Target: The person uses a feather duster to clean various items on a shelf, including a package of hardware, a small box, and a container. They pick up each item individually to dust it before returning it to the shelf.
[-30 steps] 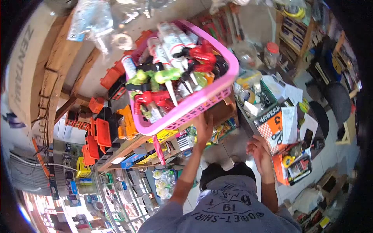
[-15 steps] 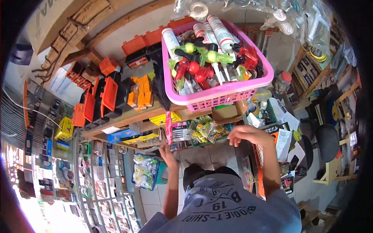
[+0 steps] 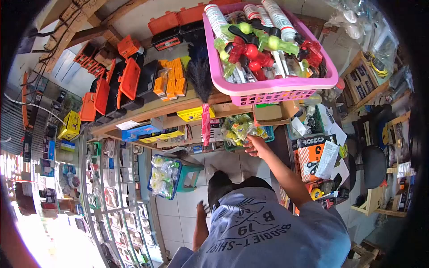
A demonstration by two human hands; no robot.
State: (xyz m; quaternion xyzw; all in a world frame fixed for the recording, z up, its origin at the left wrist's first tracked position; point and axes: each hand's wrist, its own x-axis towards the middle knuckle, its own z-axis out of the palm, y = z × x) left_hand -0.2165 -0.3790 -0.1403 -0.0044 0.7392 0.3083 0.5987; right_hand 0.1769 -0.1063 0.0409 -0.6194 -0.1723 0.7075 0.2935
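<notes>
My right hand (image 3: 255, 146) is stretched forward with fingers apart, at the near edge of a green basket of yellow-green packets in clear plastic (image 3: 237, 127). Whether its fingertips touch the packets is hard to tell; nothing is visibly held. My left hand (image 3: 202, 208) hangs low beside my body over the tiled floor, its fingers apart and holding nothing. Left of the packets, a black duster with a pink handle (image 3: 205, 125) hangs at the shelf edge. Above them stands a pink basket (image 3: 277, 87) with white tubes and red and green bottles.
A blue tray of wrapped items (image 3: 164, 176) rests by a green stool (image 3: 188, 176). Orange-lidded boxes (image 3: 129, 79) line the wooden shelf. Papers and an orange package (image 3: 309, 158) lie on the right-hand table. A glass display case (image 3: 117, 196) stands left, a black chair (image 3: 374, 166) right.
My left hand has dropped from near the duster's handle down beside my body. My right hand has moved slightly left, to the packets. The view has shifted, with the pink basket now higher and further right.
</notes>
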